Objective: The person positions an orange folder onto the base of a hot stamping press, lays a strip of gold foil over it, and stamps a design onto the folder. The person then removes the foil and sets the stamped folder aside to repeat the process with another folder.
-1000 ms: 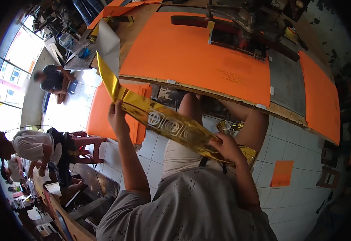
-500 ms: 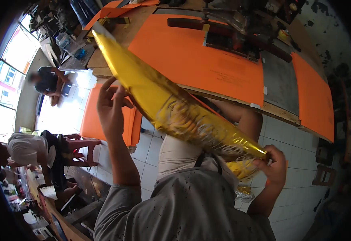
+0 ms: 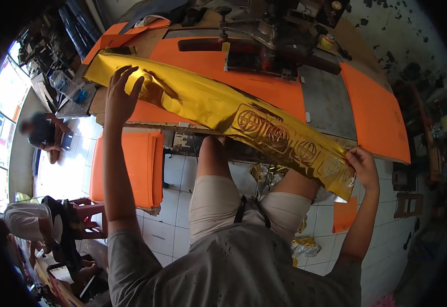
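Observation:
A long strip of shiny gold foil (image 3: 203, 102) stretches across in front of me, sloping down to the right. Round emblem outlines mark its right half. My right hand (image 3: 364, 168) pinches the strip's upper edge near its right end. Toward the other end, my left hand (image 3: 123, 97) is in front of the foil with fingers apart and slightly bent; whether it touches the foil I cannot tell. Orange sheets (image 3: 193, 59) lie on the workbench behind the strip, which partly covers them.
A dark metal press (image 3: 262, 61) stands on the bench. Stacked orange sheets (image 3: 126, 169) are at left, more orange sheets (image 3: 374, 110) at right. Crumpled foil (image 3: 305, 247) lies on the tiled floor. Two people, one in a white shirt (image 3: 26, 221), sit at left.
The foil strip has been raised and spread flatter, turning its emblem area toward me. My left hand has moved up and left with fingers spreading; my right hand has risen, still pinching the strip.

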The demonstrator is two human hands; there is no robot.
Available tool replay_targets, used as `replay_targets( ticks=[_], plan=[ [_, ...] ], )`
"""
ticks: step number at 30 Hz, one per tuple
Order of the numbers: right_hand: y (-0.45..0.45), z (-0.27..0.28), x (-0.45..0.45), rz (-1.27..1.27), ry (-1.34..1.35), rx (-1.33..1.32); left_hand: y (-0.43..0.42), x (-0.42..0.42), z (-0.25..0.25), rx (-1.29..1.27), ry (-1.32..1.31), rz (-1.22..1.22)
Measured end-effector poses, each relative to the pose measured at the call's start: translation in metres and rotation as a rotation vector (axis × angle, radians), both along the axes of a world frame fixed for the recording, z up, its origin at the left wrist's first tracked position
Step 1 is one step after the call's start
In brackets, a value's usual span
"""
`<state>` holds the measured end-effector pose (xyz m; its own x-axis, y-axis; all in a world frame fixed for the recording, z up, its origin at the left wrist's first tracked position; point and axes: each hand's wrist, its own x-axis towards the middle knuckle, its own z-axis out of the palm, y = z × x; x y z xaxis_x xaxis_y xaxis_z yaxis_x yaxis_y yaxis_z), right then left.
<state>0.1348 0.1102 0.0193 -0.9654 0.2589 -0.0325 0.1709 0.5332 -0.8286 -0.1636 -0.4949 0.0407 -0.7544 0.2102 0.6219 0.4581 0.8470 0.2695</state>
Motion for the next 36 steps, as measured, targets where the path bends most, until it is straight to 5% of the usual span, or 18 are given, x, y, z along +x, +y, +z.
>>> replay_targets(
  ticks=[9,21,24,36],
  plan=[
    [0.08,0.016,-0.048,-0.027,-0.038,0.268,0.013,-0.054,-0.012,-0.308,-0.125,-0.192],
    [0.152,0.036,-0.187,-0.055,-0.251,0.424,0.052,-0.085,-0.011,-0.332,-0.27,-0.205],
    [0.174,0.022,-0.223,-0.016,-0.094,0.578,0.057,-0.096,-0.01,-0.343,-0.312,-0.202],
    [0.177,0.029,-0.264,-0.022,-0.215,0.297,0.063,-0.111,-0.016,-0.313,-0.285,-0.231]
  ],
)
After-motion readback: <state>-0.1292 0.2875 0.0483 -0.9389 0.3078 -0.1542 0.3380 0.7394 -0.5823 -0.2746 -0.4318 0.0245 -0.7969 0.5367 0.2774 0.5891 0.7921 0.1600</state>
